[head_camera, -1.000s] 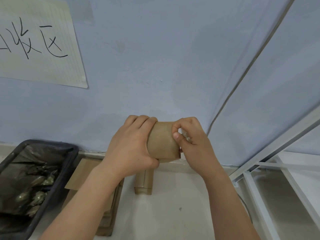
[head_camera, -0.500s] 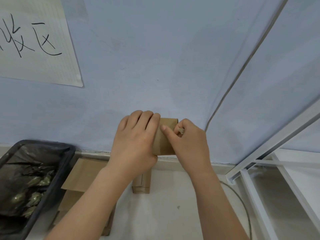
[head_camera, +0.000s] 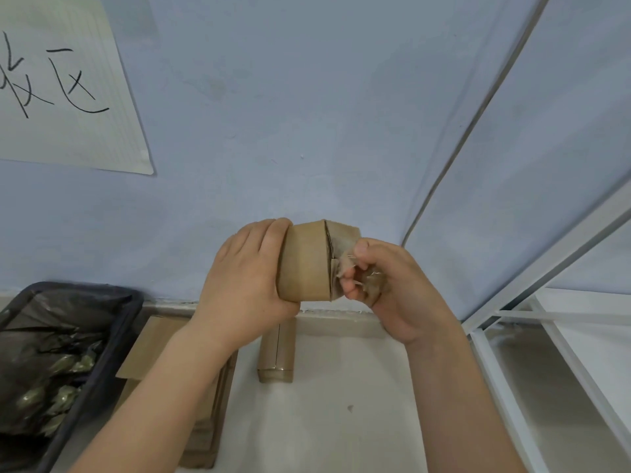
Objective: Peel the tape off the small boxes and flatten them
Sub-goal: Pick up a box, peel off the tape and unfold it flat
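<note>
One small box (head_camera: pixel 305 262) held up in mid-air before the wall, gripped round its left end by left hand (head_camera: pixel 244 279). Tape (head_camera: pixel 362 281) half lifted at the right end, bunched and pinched in right hand (head_camera: pixel 392 288). Likely to snap short if yanked sideways, leaving a stuck remnant; could also strip cardboard. Second taped box (head_camera: pixel 276 349) below on floor (head_camera: pixel 334 421), beside flattened stack (head_camera: pixel 205 435) and bin (head_camera: pixel 112 339).

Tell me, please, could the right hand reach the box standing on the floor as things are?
Probably not yet: the right hand is pinching tape off the held box. Once freed, nothing blocks the way down to the floor box.
</note>
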